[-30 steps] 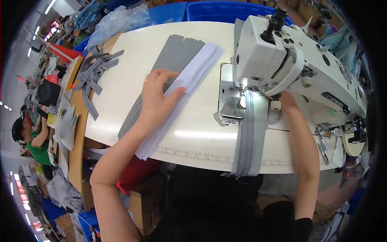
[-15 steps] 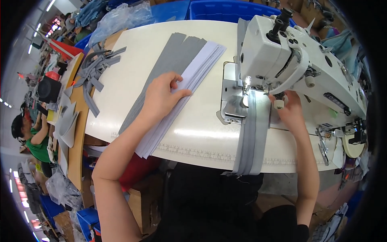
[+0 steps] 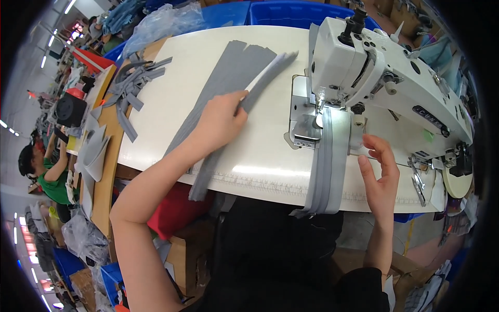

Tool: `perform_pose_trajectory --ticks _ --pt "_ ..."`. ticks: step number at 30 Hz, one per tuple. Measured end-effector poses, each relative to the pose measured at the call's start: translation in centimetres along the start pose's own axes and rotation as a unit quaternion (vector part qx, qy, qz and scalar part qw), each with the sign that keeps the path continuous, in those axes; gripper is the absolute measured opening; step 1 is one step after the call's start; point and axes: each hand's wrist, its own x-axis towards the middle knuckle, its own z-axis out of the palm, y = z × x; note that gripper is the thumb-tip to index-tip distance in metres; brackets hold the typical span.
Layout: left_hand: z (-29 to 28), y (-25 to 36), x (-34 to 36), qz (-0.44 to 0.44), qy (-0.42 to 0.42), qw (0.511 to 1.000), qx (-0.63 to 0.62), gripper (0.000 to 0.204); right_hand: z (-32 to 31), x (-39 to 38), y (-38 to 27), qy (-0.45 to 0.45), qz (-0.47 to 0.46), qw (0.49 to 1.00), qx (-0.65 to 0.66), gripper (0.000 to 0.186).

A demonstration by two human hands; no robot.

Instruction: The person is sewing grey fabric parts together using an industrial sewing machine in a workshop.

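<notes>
My left hand is closed on a bundle of fabric strips, its fingers curled at the edge. The bundle's grey side mostly faces up, with a narrow band of white showing along it. Beside it lies a fan of flat grey strips, partly under my left forearm. My right hand is held open near the table's front, fingers apart and holding nothing. To its left, long grey strips run under the presser area of a white sewing machine and hang over the front edge.
Loose grey scraps lie at the table's left end. Metal snips rest at the right. Blue bins stand behind the white table. A person in green sits at another bench on the far left.
My left hand has turned the white-topped bundle so that grey now shows. My right hand has come away from the machine toward me and opened.
</notes>
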Motion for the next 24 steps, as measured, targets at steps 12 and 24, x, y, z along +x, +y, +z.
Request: perform_pose_trajectory --ticks 12,24 --pt "1.7 -2.2 -1.1 0.052 0.142 0.987 0.058 0.053 0.4 -3.6 -1.0 0.02 0.014 1.0 0.017 0.035" --pt "1.1 -2.8 -1.6 0.002 0.124 0.992 -0.025 0.053 1.4 -4.2 -2.0 0.011 -0.007 1.0 0.027 0.036"
